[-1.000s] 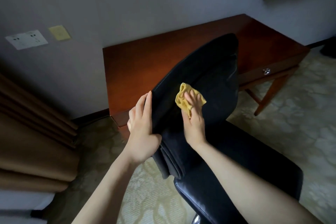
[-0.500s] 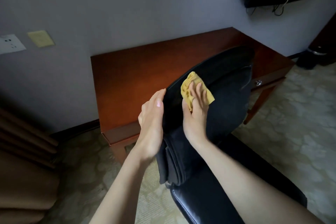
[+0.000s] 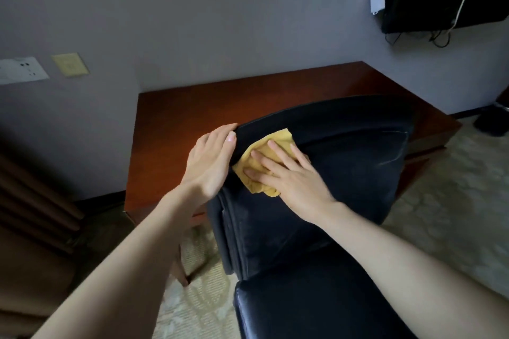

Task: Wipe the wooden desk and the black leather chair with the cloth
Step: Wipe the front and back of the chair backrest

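Cloth under flat right hand | left hand fingers straight on chair edge | desk behind

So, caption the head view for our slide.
Right hand presses yellow cloth on black leather chair; left hand touches its backrest edge.

We see the right hand lying flat, fingers spread, on the yellow cloth and pressing it against the upper left of the black leather chair back. The left hand rests open against the back's left edge, fingertips at the top corner. Behind the chair stands the wooden surface, set against a grey wall. Patterned carpet lies below.
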`<state>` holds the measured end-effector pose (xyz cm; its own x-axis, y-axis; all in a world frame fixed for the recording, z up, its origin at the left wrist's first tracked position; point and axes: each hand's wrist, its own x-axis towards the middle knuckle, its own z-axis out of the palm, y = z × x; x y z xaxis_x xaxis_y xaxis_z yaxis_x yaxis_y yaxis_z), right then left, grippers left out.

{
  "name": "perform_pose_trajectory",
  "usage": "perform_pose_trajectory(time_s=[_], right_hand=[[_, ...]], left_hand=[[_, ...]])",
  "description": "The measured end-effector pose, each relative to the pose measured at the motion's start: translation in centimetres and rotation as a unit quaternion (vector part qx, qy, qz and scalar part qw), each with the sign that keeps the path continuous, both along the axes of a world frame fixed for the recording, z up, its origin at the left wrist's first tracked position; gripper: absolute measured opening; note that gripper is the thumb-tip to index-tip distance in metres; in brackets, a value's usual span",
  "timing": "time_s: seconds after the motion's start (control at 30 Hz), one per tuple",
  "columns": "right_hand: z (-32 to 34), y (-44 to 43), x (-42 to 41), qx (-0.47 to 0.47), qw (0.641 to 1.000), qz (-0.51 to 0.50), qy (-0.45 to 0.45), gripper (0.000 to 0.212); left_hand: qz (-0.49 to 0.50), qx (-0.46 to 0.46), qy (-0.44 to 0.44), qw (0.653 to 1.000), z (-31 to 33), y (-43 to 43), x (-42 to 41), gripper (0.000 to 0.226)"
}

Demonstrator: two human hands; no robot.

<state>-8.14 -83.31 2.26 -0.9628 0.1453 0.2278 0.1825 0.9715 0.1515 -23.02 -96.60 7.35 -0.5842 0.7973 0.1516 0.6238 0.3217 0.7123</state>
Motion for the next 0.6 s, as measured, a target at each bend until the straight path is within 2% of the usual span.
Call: perform_pose_trajectory(time_s=[0.2,0.43,0.6], right_hand=[[1.1,6.5,3.0,0.011,0.999,0.031,0.002,0.069],[0.5,12.9,8.5,0.006,0.999,-0.022,0.043,0.074],[0.4,14.6,10.1,-0.056,0.996,-0.065,0.013,0.078]], left_hand=[[0.095,-0.136,0.138,0.976,-0.9,5.6,1.6,0.052],[0.147,-0.205,0.156,0.955,-0.9,10.9,3.0,0.06],[0.128,-0.217,0.183,0.95,-0.7,13.8,3.8,0.068]])
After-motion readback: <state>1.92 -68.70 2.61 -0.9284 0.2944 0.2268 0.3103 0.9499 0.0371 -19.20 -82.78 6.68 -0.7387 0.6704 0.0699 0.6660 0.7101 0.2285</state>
